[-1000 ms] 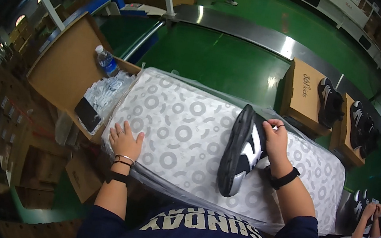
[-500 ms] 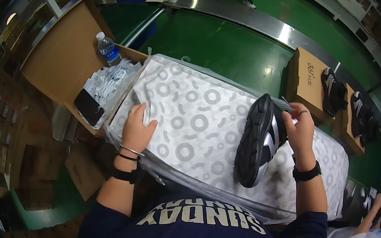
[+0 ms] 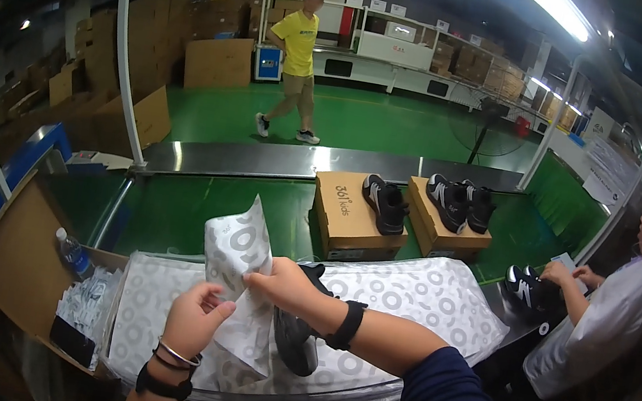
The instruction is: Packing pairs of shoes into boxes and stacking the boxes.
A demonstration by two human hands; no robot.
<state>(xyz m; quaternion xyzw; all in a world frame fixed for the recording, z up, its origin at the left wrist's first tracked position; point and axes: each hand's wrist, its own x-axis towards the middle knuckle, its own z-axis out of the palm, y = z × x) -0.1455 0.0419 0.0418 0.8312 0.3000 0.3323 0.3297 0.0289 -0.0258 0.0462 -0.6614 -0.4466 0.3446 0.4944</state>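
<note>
The sheet of patterned tissue paper (image 3: 240, 271) stands lifted between your two hands, its top corner pointing up and away from you, its lower part draped down over the stack of the same paper (image 3: 422, 299) on the bench. Your right hand (image 3: 283, 285) pinches its right edge, fingers closed on the paper; your left hand (image 3: 195, 319) grips it lower and to the left, thumb and fingers curled onto the sheet. So the paper's long axis runs upward from your left hand, tilted slightly right — both hands are on it, the right one higher.

Just under your right wrist lies the black sneaker (image 3: 300, 332), sole toward you, its length running from you toward the conveyor; it sits to the right of the raised sheet and partly behind it (your right hand is the nearer one).

Farther out: an open cardboard box (image 3: 352, 213) with a black shoe (image 3: 385, 203) on it, a second box (image 3: 441, 228) carrying a pair — both on the green belt. At your left, a carton (image 3: 14, 254) with a water bottle (image 3: 72, 253). A seated co-worker (image 3: 609, 327) works at your right; another person (image 3: 298, 64) walks in the background.
</note>
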